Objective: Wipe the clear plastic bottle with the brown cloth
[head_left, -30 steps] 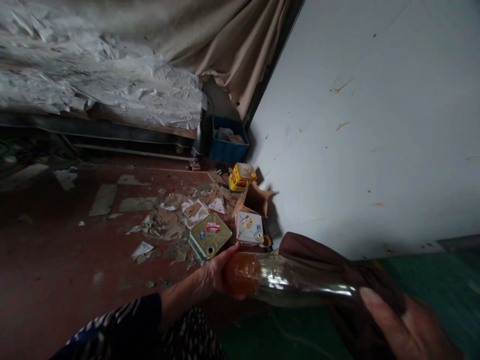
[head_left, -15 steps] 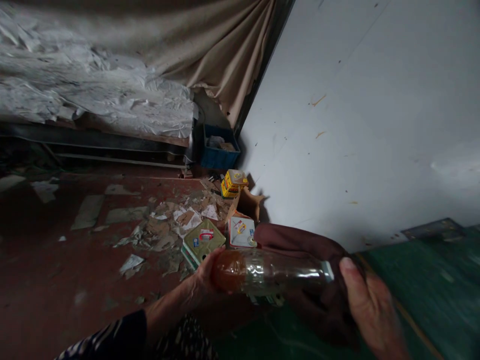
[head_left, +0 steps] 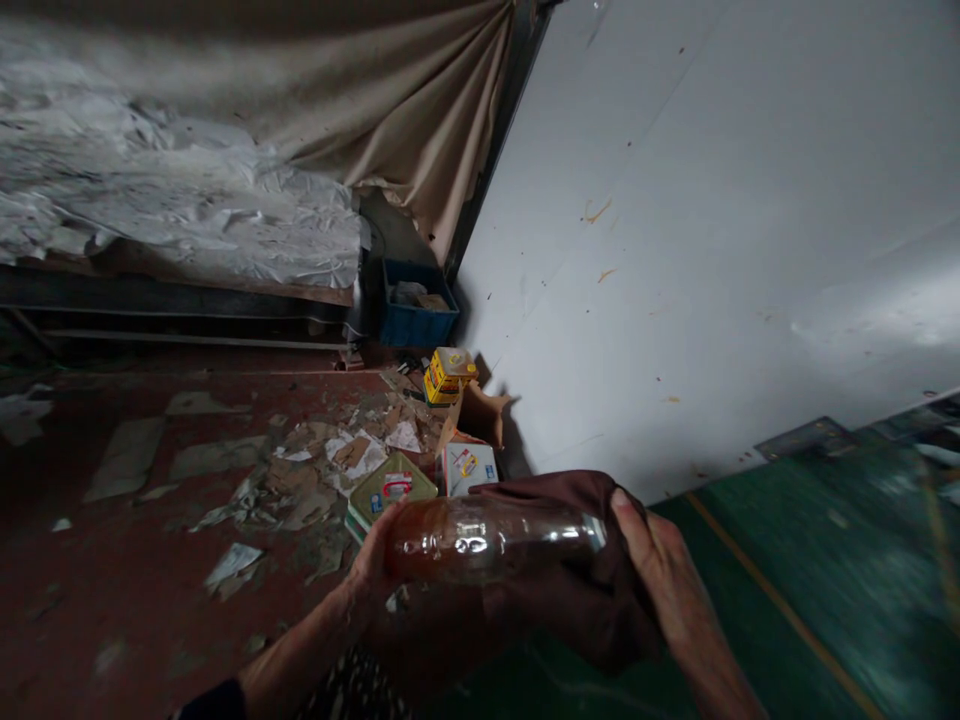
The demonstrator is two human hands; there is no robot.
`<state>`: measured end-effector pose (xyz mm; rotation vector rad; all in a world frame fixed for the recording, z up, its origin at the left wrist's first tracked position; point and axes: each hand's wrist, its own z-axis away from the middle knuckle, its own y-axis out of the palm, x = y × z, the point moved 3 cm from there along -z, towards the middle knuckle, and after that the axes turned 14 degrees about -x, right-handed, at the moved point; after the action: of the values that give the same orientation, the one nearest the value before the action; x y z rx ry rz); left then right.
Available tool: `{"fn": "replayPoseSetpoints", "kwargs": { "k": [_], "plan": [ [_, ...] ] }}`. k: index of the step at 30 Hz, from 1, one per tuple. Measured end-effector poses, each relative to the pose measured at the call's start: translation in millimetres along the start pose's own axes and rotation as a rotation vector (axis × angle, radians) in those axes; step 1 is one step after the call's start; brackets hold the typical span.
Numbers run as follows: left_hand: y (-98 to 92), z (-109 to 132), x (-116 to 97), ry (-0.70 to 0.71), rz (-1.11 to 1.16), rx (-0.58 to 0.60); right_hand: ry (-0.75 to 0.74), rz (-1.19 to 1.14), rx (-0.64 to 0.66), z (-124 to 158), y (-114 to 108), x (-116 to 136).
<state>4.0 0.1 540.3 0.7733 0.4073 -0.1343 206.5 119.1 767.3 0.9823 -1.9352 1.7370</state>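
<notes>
Currently, bottle (head_left: 469, 542) near-level across lower centre; left hand (head_left: 371, 552) curled round base end, right hand (head_left: 661, 555) clasping cloth (head_left: 577, 615) at neck.

The bottle (head_left: 484, 545) is clear, smooth and glossy, throwing hard highlights; whether glass or plastic, I cannot tell. The brown cloth (head_left: 566, 615) is soft, matt fabric with loose folds. The olive tin (head_left: 394, 484) and white tin (head_left: 459, 468) look like painted metal with a slight sheen. The open box (head_left: 481, 412) is dull cardboard, the blue crate (head_left: 417, 326) plastic. The beige curtain (head_left: 405, 105) is matt cloth; the white sheeting (head_left: 202, 215) is crinkled and rough. The wall (head_left: 675, 270) is smooth with a soft sheen, the red floor (head_left: 120, 610) dull, strewn with torn paper (head_left: 358, 455).
</notes>
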Motion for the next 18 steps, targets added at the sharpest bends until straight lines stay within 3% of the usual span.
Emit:
{"fn": "replayPoseSetpoints", "kwargs": {
  "k": [6,12,18],
  "plan": [
    [-1.5,4,-18,0.105,0.049,-0.033,0.004,-0.068,-0.011,-11,16,0],
    [3.9,19,-38,0.286,-0.01,-0.2,0.017,-0.2,0.087,-12,29,-2],
    [3.3,3,-46,0.226,0.043,-0.222,0.044,-0.101,0.046,-4,29,2]
  ]
}}
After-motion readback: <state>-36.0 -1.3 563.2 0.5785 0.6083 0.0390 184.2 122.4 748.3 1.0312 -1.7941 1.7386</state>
